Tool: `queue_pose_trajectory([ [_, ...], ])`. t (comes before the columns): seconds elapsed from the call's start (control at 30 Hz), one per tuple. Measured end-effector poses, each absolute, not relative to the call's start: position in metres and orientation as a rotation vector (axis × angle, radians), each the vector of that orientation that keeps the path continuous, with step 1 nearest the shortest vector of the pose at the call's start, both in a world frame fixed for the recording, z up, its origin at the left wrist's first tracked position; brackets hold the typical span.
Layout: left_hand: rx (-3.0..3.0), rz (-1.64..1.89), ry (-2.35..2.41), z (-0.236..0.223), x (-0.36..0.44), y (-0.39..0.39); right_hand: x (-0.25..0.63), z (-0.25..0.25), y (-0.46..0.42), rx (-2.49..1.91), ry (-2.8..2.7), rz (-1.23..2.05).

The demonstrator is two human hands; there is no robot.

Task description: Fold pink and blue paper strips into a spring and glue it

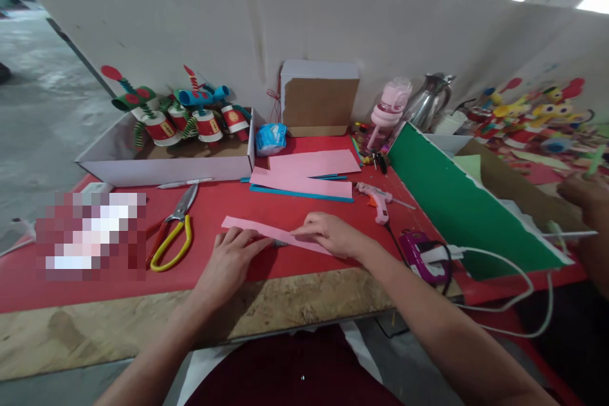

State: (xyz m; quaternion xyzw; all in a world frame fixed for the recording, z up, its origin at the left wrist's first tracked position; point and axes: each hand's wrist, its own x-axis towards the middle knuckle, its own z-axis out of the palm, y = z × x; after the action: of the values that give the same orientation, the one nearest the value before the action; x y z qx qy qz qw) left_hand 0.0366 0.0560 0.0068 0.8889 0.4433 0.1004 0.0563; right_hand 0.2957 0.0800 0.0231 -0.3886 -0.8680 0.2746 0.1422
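A white partition (200,25) backs my table, whose red covering (209,219) stops short of a bare wooden front edge (266,314). At right, a green-sided box (447,203) stands slantwise, a co-worker's hand (583,193) beyond it; at far left, a shallow white tray (176,171) holds paper-cup figures (207,127) with coiled paper limbs. Between them, a brown cardboard panel (321,104) leans on the partition, with a steel jug (428,104) and a pink bottle (390,111) to its right. In front of the panel lie pink paper sheets (328,163), with blue strips (304,194) showing from under them. Nearest me are my hands: the left (233,252) lies over the left part of a narrow pink paper strip (266,229), fingers close together, thumb stretched along its near edge; the right (330,235) touches its right part, forefinger extended and the others curled — whether either pinches the paper, I cannot tell. The strip lies aslant near the front of the red covering. Yellow-and-red-handled shears (174,231) rest to its left, a pink glue gun (379,202) and a purple power strip (425,260) to its right. Smallest is a white pen (185,183) — just before the tray.
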Motion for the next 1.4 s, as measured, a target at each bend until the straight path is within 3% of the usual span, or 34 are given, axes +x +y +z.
queue_pose_trajectory([
  [0.47, 2.738, 0.318, 1.243, 0.002, 0.034, 0.07, 0.295, -0.008, 0.086, -1.146, -2.53, 0.455],
  [1.4, 2.668, 0.244, 1.212, 0.007, 0.044, 0.068, 0.3, -0.008, 0.073, -1.223, -2.703, 0.341],
])
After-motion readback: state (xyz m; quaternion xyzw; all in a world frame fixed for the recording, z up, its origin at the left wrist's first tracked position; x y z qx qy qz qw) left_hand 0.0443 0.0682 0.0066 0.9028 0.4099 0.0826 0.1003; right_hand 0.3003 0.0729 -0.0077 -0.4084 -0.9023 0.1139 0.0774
